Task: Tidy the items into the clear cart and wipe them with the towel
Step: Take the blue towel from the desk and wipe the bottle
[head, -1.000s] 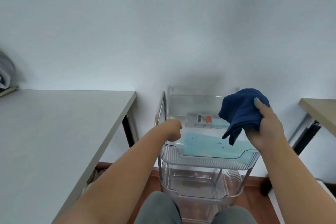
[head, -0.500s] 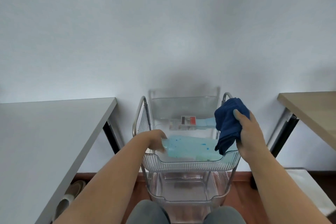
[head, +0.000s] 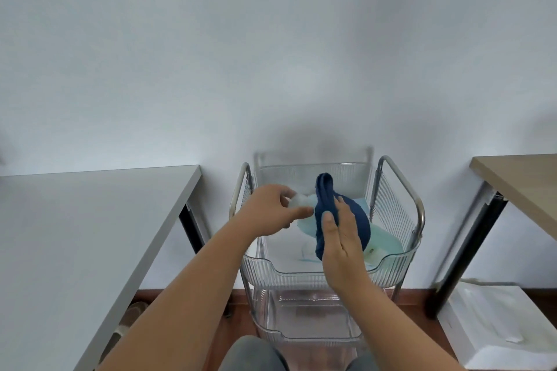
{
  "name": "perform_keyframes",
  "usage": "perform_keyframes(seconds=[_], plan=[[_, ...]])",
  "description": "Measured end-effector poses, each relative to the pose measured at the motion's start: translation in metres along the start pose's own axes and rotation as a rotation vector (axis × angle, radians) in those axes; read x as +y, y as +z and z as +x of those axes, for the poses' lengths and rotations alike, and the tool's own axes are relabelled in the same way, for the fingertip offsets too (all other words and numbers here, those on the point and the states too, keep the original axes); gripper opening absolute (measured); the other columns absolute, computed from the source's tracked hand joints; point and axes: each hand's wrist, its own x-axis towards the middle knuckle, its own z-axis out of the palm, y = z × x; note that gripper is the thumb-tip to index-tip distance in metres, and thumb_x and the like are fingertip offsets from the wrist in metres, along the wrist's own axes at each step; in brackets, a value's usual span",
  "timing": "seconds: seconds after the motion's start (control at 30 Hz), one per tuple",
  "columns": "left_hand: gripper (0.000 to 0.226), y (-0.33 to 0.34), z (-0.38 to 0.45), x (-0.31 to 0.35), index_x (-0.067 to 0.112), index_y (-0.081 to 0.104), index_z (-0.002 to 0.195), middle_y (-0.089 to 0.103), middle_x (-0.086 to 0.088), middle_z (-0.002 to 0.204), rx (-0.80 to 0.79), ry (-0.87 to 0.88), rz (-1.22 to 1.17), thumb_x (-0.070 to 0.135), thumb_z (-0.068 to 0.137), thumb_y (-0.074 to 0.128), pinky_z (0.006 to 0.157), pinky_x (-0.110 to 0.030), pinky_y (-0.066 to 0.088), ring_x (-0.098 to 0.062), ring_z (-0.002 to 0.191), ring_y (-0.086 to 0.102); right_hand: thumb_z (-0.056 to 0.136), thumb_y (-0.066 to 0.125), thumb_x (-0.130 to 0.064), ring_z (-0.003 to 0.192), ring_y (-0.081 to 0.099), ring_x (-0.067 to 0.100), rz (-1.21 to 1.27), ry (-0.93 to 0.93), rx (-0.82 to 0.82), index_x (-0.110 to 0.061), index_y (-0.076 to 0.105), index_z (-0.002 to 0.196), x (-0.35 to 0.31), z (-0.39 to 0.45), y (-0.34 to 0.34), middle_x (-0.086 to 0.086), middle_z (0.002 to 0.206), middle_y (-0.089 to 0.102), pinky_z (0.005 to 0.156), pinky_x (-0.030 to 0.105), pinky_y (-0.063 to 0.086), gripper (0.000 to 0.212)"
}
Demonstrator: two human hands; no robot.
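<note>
Over the cart's (head: 391, 262) top tray, the left hand (head: 271, 211) grips the bottle (head: 301, 205) while the right hand (head: 340, 238) presses the towel (head: 346, 217) against its right side.

Cart (head: 391, 268) stands directly ahead, against the wall, between two counters. Left hand (head: 271, 212) and right hand (head: 340, 238) are over the cart's top tray, left hand gripping a bottle (head: 304, 221), the towel (head: 337, 214) between right hand and bottle. One counter (head: 90, 220) lies left of the hands, the other counter (head: 524, 187) right. A lower tray (head: 307, 337) sits beneath the hands. A box (head: 497, 322) lies on the floor to the right.
</note>
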Motion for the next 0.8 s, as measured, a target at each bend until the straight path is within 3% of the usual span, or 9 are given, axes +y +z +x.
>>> perform_keyframes(seconds=[0.1,0.23,0.33,0.4,0.5,0.57,0.7,0.8], plan=[[0.038,0.013,-0.003,0.009,0.026,0.067,0.101,0.066,0.007,0.067,0.113,0.006,-0.012,0.057,0.079,0.066,0.056,-0.022,0.051,-0.01,0.068,0.071,0.097,0.03,-0.034,0.144,0.023,0.013,-0.116,-0.091,0.058,-0.052,0.043,0.12,-0.005,0.012,-0.002,-0.02,0.146,0.037,0.119,0.044,0.013,0.032],[0.025,0.02,-0.004,0.016,0.029,0.068,0.101,0.064,0.012,0.065,0.187,0.064,-0.023,0.046,0.084,0.062,0.048,-0.014,0.044,0.002,0.054,0.058,0.096,0.03,-0.028,0.137,0.037,0.015,-0.245,-0.158,0.064,-0.029,0.058,0.127,-0.004,0.032,-0.011,-0.003,0.143,0.05,0.115,0.044,0.024,0.042],[0.021,0.017,-0.005,0.019,0.032,0.068,0.102,0.066,0.012,0.066,0.187,0.142,-0.014,0.039,0.083,0.064,0.049,-0.014,0.048,0.001,0.053,0.057,0.097,0.033,-0.027,0.114,0.053,0.006,-0.193,-0.134,0.081,-0.016,0.065,0.117,-0.007,0.043,-0.015,-0.008,0.117,0.064,0.103,0.041,0.039,0.039],[0.028,0.014,-0.005,0.019,0.028,0.068,0.109,0.064,0.013,0.073,0.191,0.198,0.044,0.034,0.083,0.066,0.058,-0.017,0.048,-0.002,0.061,0.058,0.101,0.038,-0.025,0.096,0.058,0.006,-0.174,-0.081,0.04,-0.018,0.066,0.108,-0.012,0.049,-0.017,-0.011,0.099,0.065,0.089,0.037,0.046,0.029],[0.038,0.008,-0.007,0.019,0.028,0.066,0.119,0.053,0.018,0.085,0.206,0.291,0.131,0.038,0.082,0.072,0.071,-0.02,0.045,-0.002,0.072,0.054,0.101,0.042,-0.033,0.073,0.056,0.011,-0.109,0.017,-0.1,-0.023,0.065,0.091,-0.023,0.063,-0.023,-0.004,0.077,0.063,0.069,0.031,0.044,0.027],[0.045,0.004,-0.008,0.021,0.031,0.064,0.123,0.052,0.016,0.087,0.2,0.341,0.151,0.043,0.081,0.074,0.073,-0.021,0.047,-0.002,0.072,0.055,0.098,0.048,-0.041,0.066,0.056,0.008,-0.042,0.099,-0.182,-0.023,0.066,0.087,-0.032,0.072,-0.028,-0.008,0.069,0.063,0.065,0.027,0.044,0.028],[0.048,-0.001,-0.009,0.026,0.034,0.063,0.126,0.051,0.015,0.089,0.206,0.389,0.143,0.039,0.08,0.077,0.078,-0.021,0.051,-0.002,0.073,0.057,0.093,0.056,-0.043,0.093,0.068,0.03,0.076,0.312,-0.316,-0.015,0.07,0.104,-0.039,0.091,-0.039,0.014,0.102,0.072,0.085,0.042,0.053,0.034],[0.049,-0.003,-0.009,0.032,0.033,0.064,0.128,0.05,0.016,0.086,0.254,0.396,0.136,0.036,0.082,0.077,0.081,-0.001,0.036,0.0,0.074,0.057,0.095,0.054,-0.031,0.09,0.067,0.034,0.256,0.364,-0.272,-0.009,0.07,0.109,-0.036,0.096,-0.042,0.022,0.107,0.07,0.084,0.046,0.052,0.03]])
